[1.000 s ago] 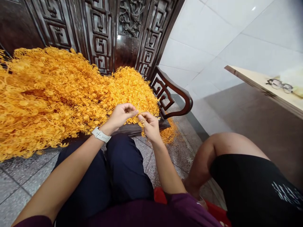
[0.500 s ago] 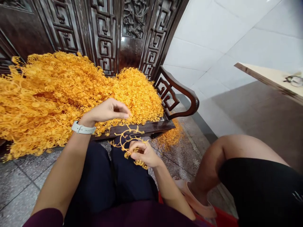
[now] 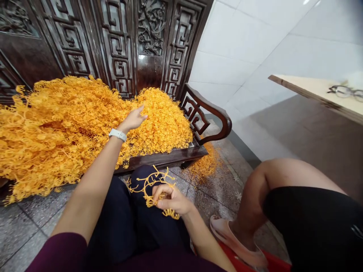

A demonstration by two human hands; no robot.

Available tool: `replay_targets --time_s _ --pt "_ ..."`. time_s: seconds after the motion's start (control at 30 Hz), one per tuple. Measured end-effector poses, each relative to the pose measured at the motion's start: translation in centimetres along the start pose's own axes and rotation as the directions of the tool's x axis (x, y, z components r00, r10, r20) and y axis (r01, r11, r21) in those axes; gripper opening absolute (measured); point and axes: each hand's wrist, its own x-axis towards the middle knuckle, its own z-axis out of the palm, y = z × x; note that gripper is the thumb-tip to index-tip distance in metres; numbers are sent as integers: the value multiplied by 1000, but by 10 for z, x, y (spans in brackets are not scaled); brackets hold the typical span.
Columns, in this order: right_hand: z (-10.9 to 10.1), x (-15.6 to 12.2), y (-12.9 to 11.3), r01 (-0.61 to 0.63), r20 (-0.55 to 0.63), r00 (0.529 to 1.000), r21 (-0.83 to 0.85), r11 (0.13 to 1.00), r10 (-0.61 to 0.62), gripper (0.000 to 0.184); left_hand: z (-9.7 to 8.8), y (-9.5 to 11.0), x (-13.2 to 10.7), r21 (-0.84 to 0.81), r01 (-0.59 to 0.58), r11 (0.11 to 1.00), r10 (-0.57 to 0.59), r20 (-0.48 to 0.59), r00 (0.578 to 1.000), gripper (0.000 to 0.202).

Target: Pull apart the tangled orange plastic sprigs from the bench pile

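Note:
My left hand [image 3: 135, 119], with a pale watch band [image 3: 117, 134] on its wrist, reaches over the smaller heap of orange plastic flower pieces [image 3: 167, 117]. Its thumb and forefinger are apart, and nothing shows between them. Over my lap, my right hand [image 3: 172, 200] pinches a curved orange plastic stem [image 3: 145, 187] with short branches. Small flower pieces hang below that hand [image 3: 171, 214]. Left of the small heap lies a larger pile of orange branching stems [image 3: 70, 113].
Both heaps lie on a carved dark wooden bench [image 3: 159, 158] with a curved armrest [image 3: 218, 121]. Orange bits [image 3: 202, 166] are scattered on the floor by its leg. At right are another person's bent leg [image 3: 255, 189] and a wooden board [image 3: 317, 88] with eyeglasses [image 3: 343, 90].
My left hand has moved up and away from the stem, out over the small heap, and its fingers have spread. My right hand still holds the stem, slightly lower in view.

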Motion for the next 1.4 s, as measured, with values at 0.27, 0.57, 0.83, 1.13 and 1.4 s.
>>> replay_targets --time_s 0.27,0.57,0.83,1.13,1.4 --pt "13 9 -3 -52 -165 982 221 974 90 30 -4 -17 -52 374 199 906 -182 -80 980 96" --pt "22 38 -50 198 -443 897 424 884 12 13 -14 -2 -70 514 78 854 -75 -26 997 79" --pt "-6 57 -89 364 -596 784 215 906 -173 8 34 76 -107 -322 -74 944 198 372 907 57" --pt "-21 44 -105 188 -586 783 -96 977 -209 28 34 82 -117 -375 -88 923 178 213 961 23" --pt "-10 36 -79 31 -458 887 193 981 62 37 16 58 -100 -314 -19 949 -62 -248 967 23"
